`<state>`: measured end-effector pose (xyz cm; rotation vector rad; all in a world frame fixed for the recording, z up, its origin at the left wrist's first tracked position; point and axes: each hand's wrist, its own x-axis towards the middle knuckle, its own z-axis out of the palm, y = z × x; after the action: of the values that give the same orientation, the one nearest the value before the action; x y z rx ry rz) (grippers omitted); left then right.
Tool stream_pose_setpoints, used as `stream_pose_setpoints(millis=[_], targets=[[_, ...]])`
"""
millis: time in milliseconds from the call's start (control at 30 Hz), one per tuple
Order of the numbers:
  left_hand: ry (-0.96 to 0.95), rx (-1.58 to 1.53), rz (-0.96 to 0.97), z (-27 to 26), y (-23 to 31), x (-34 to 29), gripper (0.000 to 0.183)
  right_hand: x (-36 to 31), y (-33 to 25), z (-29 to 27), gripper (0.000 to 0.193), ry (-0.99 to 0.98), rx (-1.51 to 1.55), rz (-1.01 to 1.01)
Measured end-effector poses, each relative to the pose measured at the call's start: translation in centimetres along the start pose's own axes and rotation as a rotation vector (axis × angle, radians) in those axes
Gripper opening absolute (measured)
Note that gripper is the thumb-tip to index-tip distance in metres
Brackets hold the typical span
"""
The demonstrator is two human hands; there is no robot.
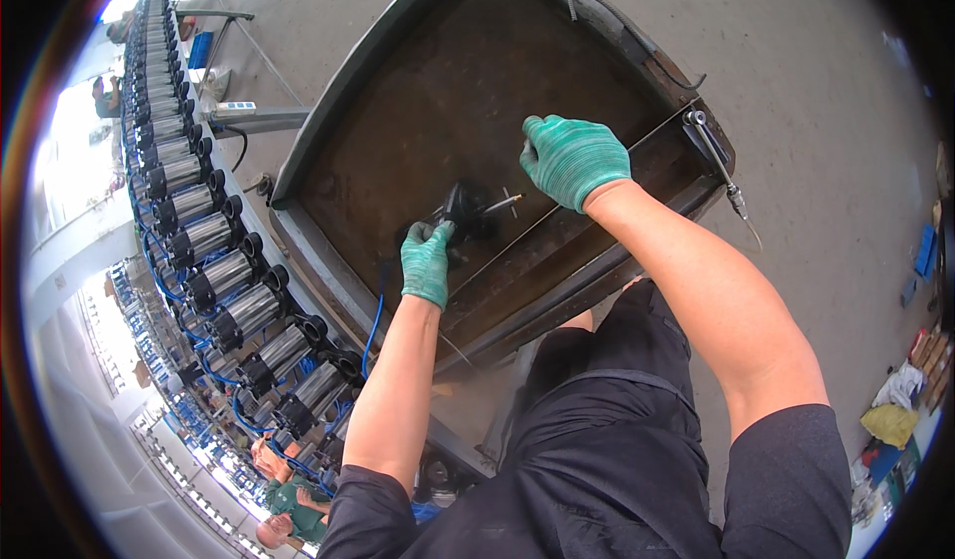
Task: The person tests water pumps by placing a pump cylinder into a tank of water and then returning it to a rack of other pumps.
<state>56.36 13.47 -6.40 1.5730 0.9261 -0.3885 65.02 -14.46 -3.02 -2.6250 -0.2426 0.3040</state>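
Note:
Both my hands wear green knitted gloves over a large metal tank [398, 92] with a dark brown inside. My left hand [426, 266] is closed on the near end of a black part [456, 206], pinched by the fingertips. A thin metal shaft with a small crosspiece and a brassy tip [502, 204] shows just to the right of the black part. My right hand [577, 161] is held higher, to the right and apart from the part. Its fingers are curled with the thumb side up; whatever is in them, if anything, is hidden.
On the left runs a long row of shiny cylinders with black ends [244, 315], with blue tubing [376, 335]. A metal fitting with a thin hose [711, 151] sits at the tank's right corner; a grey cable [622, 22] curves over its rim. Another person [298, 509] is at lower left.

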Motion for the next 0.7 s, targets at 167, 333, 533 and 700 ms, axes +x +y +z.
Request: stream_pose_setpoints(millis=[167,333,533,700], targets=[[0.007,0.021,0.089,-1.3,-0.6,0.2,0.029,-0.1,-0.3,-0.2,0.022,-0.005,0.001,0.008],[-0.044,0.091,0.200,-3.4,1.5,-2.2,0.025,-0.5,-0.1,-0.3,0.024,-0.004,0.002,-0.009],[0.061,0.086,0.382,-5.3,4.2,-9.9,0.022,-1.3,-1.2,-1.7,0.035,0.021,0.049,-0.059],[0.175,0.098,0.557,-5.4,5.7,-16.3,0.024,-5.2,-4.0,-3.2,0.041,0.001,0.662,-0.345]])
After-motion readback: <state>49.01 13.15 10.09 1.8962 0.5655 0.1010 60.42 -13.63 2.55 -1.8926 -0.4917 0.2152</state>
